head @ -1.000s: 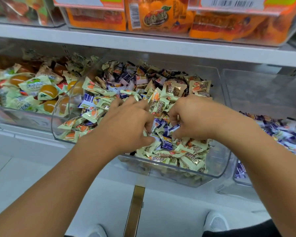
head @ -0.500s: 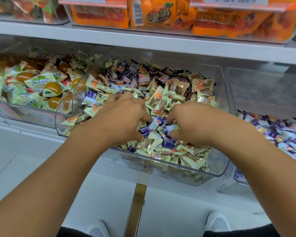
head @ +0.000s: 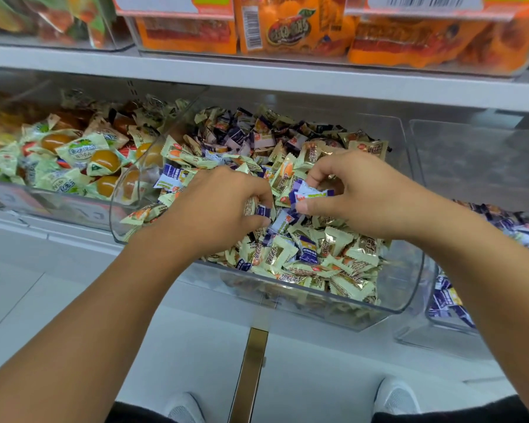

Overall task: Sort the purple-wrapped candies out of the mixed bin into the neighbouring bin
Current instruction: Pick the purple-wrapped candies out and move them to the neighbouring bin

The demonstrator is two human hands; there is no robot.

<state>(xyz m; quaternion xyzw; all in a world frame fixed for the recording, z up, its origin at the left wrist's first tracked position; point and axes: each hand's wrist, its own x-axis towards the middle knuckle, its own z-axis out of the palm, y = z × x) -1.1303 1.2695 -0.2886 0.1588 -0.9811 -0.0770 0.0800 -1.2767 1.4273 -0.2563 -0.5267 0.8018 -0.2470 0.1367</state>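
We are mid-pick: our right hand (head: 358,193) pinches purple-wrapped candies (head: 310,193) over the mixed bin (head: 409,288); our left hand (head: 223,206) pinches another. Next they go rightward to the neighbouring bin (head: 425,337).

Right hand (head: 358,193) has lifted from the pile, its grip apparently pinching purple candies (head: 310,194)

Clear mixed bin (head: 409,288) heaped with cream and purple-wrapped candies (head: 307,253), neighbouring bin (head: 440,334) holding purple ones

3 clear bins (head: 409,288) on shelf (head: 74,254)
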